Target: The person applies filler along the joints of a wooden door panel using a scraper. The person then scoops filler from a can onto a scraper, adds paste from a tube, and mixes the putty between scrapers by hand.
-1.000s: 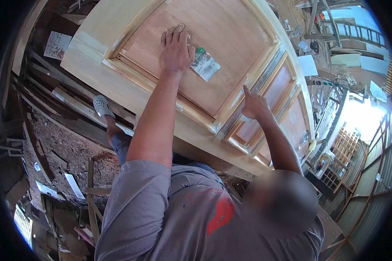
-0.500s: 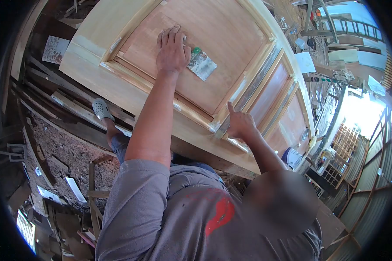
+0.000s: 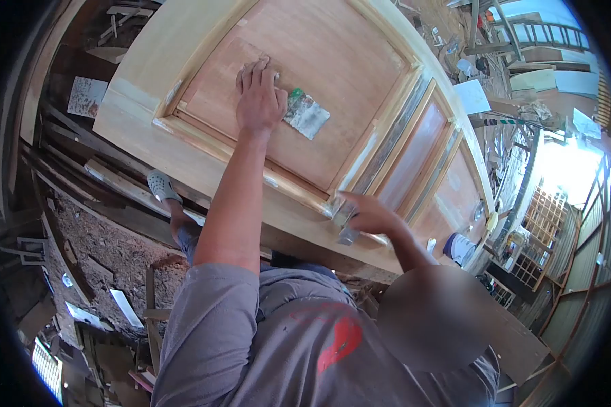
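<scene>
My left hand [image 3: 259,102] lies flat, back up, on the reddish panel [image 3: 319,61] of a large pale wooden door. Right beside its thumb, a flat grey-white smeared piece [image 3: 307,114] with a green end rests on the panel. My right hand [image 3: 370,216] is at the frame's near corner, index finger stretched out and other fingers curled. A greyish flat thing [image 3: 348,235] shows under this hand, partly hidden and too blurred to name. Whitish smears mark the frame's joints [image 3: 334,203].
A white-and-blue tub [image 3: 459,248] stands at the door's right end. A speckled sheet [image 3: 86,96] lies left of the door. Below left is rough ground [image 3: 102,251] with timber scraps and a foot in a clog [image 3: 161,184]. Boards and a ladder [image 3: 546,34] are at upper right.
My right hand has moved down and left along the frame to its near corner. My left hand remains flat on the panel. The view has shifted slightly.
</scene>
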Demonstrator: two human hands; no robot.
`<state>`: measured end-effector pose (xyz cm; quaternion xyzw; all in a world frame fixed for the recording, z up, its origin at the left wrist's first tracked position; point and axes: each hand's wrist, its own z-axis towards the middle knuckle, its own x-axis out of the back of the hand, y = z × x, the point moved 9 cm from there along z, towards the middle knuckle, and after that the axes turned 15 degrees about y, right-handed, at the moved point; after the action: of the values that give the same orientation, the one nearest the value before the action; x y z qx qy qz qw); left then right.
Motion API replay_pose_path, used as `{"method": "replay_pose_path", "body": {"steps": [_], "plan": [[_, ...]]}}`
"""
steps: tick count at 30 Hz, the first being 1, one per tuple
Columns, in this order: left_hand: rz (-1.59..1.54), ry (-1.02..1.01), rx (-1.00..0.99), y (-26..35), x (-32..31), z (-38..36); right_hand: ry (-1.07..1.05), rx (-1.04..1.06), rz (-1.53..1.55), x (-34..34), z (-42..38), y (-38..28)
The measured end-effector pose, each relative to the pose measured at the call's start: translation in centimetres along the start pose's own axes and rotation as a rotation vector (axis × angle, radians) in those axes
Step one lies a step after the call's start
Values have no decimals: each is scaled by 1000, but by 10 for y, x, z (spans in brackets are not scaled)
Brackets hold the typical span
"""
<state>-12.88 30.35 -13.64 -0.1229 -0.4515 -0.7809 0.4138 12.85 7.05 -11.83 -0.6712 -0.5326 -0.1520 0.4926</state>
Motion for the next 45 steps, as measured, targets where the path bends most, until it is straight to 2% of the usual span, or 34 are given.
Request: {"method": "replay_pose_path", "body": {"steps": [1,3,5,6,9,15,18,24,30,34,37,40,41,45], "plan": [[-2,-2,2,0,-1,-1,78,31,67,28,5,13],[8,-21,9,-2,-3,-3,141,-145,147,91,29,35],[23,-52,17,0,-6,-2,193,-277,-7,142,53,70],[34,-66,19,1,-7,-2,256,-195,-170,160,68,84],[62,-89,22,2,-6,1,67,-302,-554,191,110,80],[71,-100,24,2,-9,3,-68,-138,-933,181,135,81],[84,-108,23,2,-12,-1,-19,-24,-962,169,136,81],[64,-110,8,4,-10,3,-83,-89,-897,151,136,75],[40,-111,22,4,-8,2,-112,-152,-708,127,116,61],[59,-105,22,4,-10,3,-53,-144,-474,138,119,81],[74,-105,22,3,-10,0,125,-304,-522,181,136,89],[83,-102,8,3,-13,2,120,-273,-609,175,149,95],[89,-103,6,2,-13,0,32,-347,-637,168,149,102],[53,-87,4,3,-9,2,45,-332,-660,144,136,99]]}}
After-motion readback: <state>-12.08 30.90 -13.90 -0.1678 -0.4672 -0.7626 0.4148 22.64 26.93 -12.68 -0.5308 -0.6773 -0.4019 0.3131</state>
